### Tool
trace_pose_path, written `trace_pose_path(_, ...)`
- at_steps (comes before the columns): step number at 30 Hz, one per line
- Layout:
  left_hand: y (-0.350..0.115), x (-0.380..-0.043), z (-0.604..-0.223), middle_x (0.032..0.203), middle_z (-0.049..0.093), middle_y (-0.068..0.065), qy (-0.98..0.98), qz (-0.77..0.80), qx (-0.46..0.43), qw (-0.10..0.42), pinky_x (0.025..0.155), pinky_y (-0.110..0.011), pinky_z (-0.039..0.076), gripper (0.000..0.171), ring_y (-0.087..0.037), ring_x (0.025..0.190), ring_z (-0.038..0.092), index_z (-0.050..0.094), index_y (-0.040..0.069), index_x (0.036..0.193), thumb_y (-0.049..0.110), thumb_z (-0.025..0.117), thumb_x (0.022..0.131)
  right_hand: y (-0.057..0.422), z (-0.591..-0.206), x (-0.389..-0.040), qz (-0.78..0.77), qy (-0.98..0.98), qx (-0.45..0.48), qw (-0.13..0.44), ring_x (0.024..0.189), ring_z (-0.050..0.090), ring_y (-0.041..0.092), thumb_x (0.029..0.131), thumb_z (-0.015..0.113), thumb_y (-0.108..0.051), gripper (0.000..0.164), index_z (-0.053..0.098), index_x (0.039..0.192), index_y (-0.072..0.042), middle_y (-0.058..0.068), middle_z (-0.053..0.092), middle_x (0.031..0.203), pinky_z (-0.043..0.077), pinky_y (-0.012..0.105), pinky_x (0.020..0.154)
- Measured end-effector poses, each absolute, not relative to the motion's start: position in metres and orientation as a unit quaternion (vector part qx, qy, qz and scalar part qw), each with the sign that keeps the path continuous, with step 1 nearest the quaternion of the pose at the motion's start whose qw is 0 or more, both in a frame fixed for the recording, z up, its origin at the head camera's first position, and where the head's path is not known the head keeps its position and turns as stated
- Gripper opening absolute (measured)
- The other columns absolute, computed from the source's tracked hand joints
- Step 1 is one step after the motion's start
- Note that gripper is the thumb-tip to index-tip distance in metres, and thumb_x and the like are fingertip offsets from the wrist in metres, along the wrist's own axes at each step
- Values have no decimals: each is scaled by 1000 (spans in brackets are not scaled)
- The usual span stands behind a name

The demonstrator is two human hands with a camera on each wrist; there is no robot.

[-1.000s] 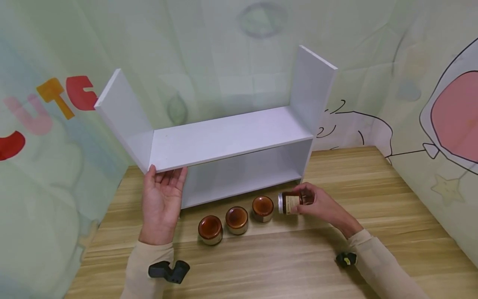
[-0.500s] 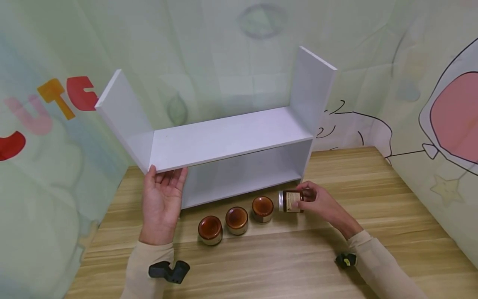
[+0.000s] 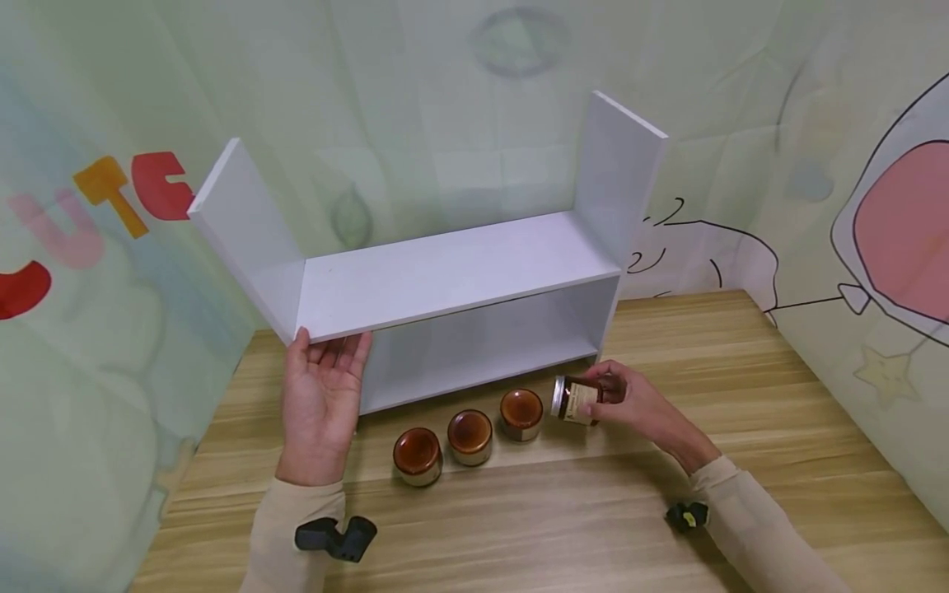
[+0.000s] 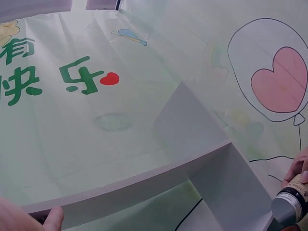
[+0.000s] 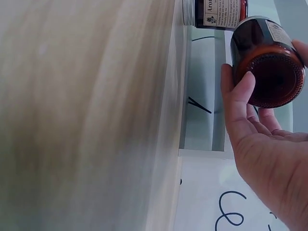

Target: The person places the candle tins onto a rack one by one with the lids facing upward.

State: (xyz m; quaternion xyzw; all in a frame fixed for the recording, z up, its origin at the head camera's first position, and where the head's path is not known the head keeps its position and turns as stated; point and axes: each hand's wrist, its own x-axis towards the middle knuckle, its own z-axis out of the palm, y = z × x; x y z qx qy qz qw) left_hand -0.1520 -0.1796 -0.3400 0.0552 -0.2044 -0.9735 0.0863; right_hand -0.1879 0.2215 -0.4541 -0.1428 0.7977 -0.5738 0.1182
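Jar [image 3: 578, 402] held sideways, right hand [image 3: 636, 405] grip clamped round it; left hand [image 3: 322, 408], palm up, pinches shelf [image 3: 460, 268] edge.

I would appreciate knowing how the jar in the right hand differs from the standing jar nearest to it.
The held jar is gripped by the right hand; the standing jar is untouched. The held jar is tipped sideways, silver lid towards its neighbour, while the standing jar is upside down, base up. Both are brown, labelled and silver-lidded.
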Motion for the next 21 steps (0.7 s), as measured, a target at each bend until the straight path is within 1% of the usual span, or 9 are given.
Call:
trace_pose_path(6,-179,-153,-340,135,42,-8,-211,-973,49,85,110,-34,49,40,-21,127,48,37,8,144,31,41,111,221,-454,-188,-577,795,-144,124,105,64,27,84,83,-17,50,55,123,-3,16,66,116,55,30,86)
trace_pose_path(12,-179,-152,-340,131,45,-8,-198,-975,58,85,109,-34,50,37,-20,122,51,40,7,140,30,43,111,220,-453,-187,-586,785,-155,131,112,62,27,85,81,-15,49,54,124,-2,17,65,121,56,29,88)
trace_pose_path(21,-181,-153,-341,133,44,-8,-198,-975,58,86,108,-34,51,40,-21,123,50,39,8,143,31,43,110,218,-451,-185,-592,776,-164,141,117,61,32,85,81,-14,53,53,127,-1,19,62,125,57,30,91)
